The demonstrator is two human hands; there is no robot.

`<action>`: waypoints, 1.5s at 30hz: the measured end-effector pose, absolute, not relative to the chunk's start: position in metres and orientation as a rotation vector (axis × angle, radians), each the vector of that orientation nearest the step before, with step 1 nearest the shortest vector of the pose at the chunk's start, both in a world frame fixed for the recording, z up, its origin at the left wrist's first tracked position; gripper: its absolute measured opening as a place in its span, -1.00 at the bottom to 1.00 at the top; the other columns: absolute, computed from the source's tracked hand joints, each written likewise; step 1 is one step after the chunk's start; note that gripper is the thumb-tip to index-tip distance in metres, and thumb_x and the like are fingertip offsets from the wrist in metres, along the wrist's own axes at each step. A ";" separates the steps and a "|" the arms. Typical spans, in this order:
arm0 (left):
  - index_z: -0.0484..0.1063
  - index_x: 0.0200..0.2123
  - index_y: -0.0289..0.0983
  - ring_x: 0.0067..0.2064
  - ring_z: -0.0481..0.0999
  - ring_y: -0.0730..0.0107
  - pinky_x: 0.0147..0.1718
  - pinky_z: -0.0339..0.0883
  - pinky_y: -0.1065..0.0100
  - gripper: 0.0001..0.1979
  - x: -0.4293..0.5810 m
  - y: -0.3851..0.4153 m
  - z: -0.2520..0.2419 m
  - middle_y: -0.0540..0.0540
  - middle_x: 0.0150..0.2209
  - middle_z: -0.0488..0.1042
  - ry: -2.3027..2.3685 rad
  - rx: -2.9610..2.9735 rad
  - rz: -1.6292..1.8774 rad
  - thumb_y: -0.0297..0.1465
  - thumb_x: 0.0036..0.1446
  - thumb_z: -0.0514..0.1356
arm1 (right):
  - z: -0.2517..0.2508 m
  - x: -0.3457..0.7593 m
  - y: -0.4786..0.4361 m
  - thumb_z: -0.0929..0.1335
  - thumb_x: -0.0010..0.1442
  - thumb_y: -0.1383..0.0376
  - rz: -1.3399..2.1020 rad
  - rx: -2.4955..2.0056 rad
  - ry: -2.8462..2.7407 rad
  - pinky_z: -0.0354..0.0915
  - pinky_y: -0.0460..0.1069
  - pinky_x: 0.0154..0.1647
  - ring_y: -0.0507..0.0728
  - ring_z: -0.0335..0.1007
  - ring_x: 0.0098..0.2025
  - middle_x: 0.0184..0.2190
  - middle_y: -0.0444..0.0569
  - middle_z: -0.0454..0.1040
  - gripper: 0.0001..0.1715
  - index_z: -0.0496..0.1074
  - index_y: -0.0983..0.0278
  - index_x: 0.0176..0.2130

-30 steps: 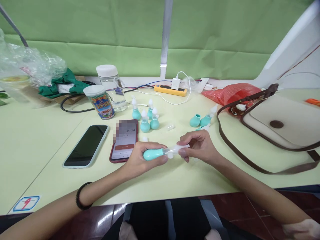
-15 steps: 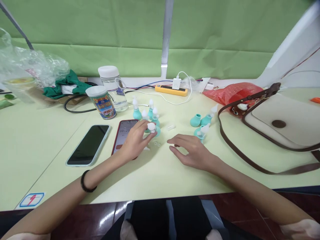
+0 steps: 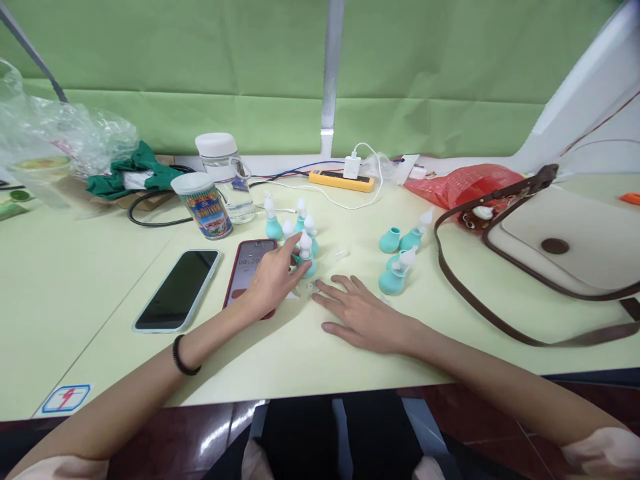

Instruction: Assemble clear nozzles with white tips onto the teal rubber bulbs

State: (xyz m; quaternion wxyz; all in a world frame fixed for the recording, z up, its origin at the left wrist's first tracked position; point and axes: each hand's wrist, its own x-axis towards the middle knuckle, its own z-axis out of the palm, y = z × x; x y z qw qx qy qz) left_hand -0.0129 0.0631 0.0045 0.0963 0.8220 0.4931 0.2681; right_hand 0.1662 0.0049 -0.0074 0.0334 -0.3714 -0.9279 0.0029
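My left hand (image 3: 275,273) has its thumb and fingers around a teal nasal aspirator (image 3: 309,268) with a white nozzle, which is upright at the front of a cluster. Behind it stand several similar aspirators, one of them a teal bulb (image 3: 273,229) with its white tip up. My right hand (image 3: 363,310) is palm down with fingers spread, its fingertips beside small clear rings (image 3: 311,287); whether they touch cannot be told. Beyond it lies a small clear tube (image 3: 341,253). To the right are an open-necked teal bulb (image 3: 390,240) and tilted aspirators (image 3: 393,281).
A red-edged phone (image 3: 245,267) lies beneath my left hand, another phone (image 3: 177,291) further left. Behind are a printed cup (image 3: 207,210), a clear bottle (image 3: 240,193) and a yellow power strip (image 3: 325,179). A cream bag (image 3: 590,233) with brown strap lies right.
My left hand has turned the aspirator from tip-towards-me to upright, lowering it to the cluster. My right hand has moved left and down, fingers spreading near the rings.
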 end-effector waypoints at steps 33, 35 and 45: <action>0.17 -0.04 -0.14 -0.11 0.26 0.08 -0.26 0.20 0.09 -0.70 0.058 0.005 -0.022 -0.20 -0.16 0.29 0.666 3.188 0.403 -0.32 0.16 -0.14 | 0.005 0.179 0.014 0.30 -0.01 0.49 -0.295 -0.829 -1.779 0.33 -0.04 -0.50 0.05 0.37 -0.50 -0.56 -0.11 0.45 -0.74 0.39 0.18 -0.31; 0.21 -0.10 -0.19 -0.10 0.25 0.08 -0.25 0.19 0.10 -0.73 0.062 0.009 -0.026 -0.21 -0.13 0.28 0.680 3.210 0.385 -0.42 0.14 -0.11 | 0.003 0.178 0.013 0.30 -0.03 0.50 -0.274 -0.809 -1.795 0.34 -0.05 -0.51 0.05 0.38 -0.50 -0.55 -0.11 0.45 -0.74 0.40 0.19 -0.33; 0.18 -0.14 -0.17 -0.28 0.37 0.21 -0.41 0.26 0.26 -0.74 0.024 0.014 -0.023 -0.15 -0.33 0.33 0.895 3.185 0.319 -0.51 0.09 -0.04 | 0.002 0.175 0.008 0.32 -0.02 0.40 0.169 -0.922 -1.719 0.34 -0.02 -0.48 0.05 0.37 -0.51 -0.53 -0.10 0.47 -0.84 0.44 0.21 -0.36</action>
